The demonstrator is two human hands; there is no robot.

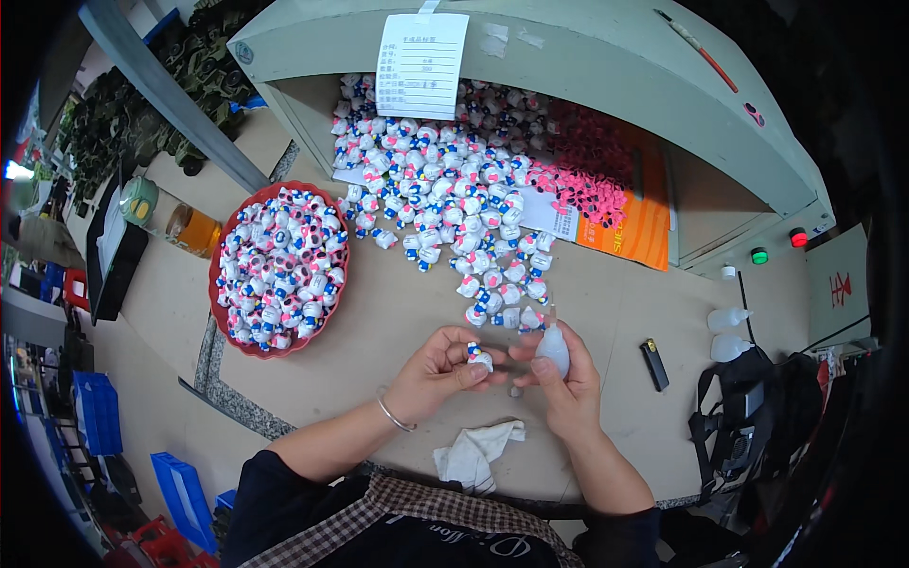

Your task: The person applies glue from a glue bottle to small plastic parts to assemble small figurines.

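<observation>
- Figurine [479, 357], small, white with blue and pink parts: held above the surface [615, 317], near the front edge of the loose pile.
- Left hand [440, 372]: fingers closed on the figurine, thumb on the near side; a metal bangle [396, 414] sits at the wrist.
- Right hand [570, 383]: fingers gripping a translucent white squeeze bottle [553, 351], thumb against its lower part, thin nozzle directed away from the body. Hands close together; whether they touch cannot be told.
- Pile of similar figurines [445, 194]: spills out of the grey-green shelf unit [606, 43] onto the surface, reaching just beyond the hands.
- Pink pieces [595, 201]: heaped right of the pile, partly over an orange sheet [636, 227].
- Red basket [217, 317], scalloped rim: left of the pile, filled with figurines of like kind; a jar of amber liquid [192, 231] lies beside it.
- Paper label [423, 66]: hangs from the front of the shelf unit.
- White cloth [472, 457]: crumpled at the near edge, between the forearms.
- Black-and-yellow lighter-shaped item [654, 364]: right of the right hand, well apart from it.
- Two white bottles [728, 348]: farther right, near a black bag [743, 421].
</observation>
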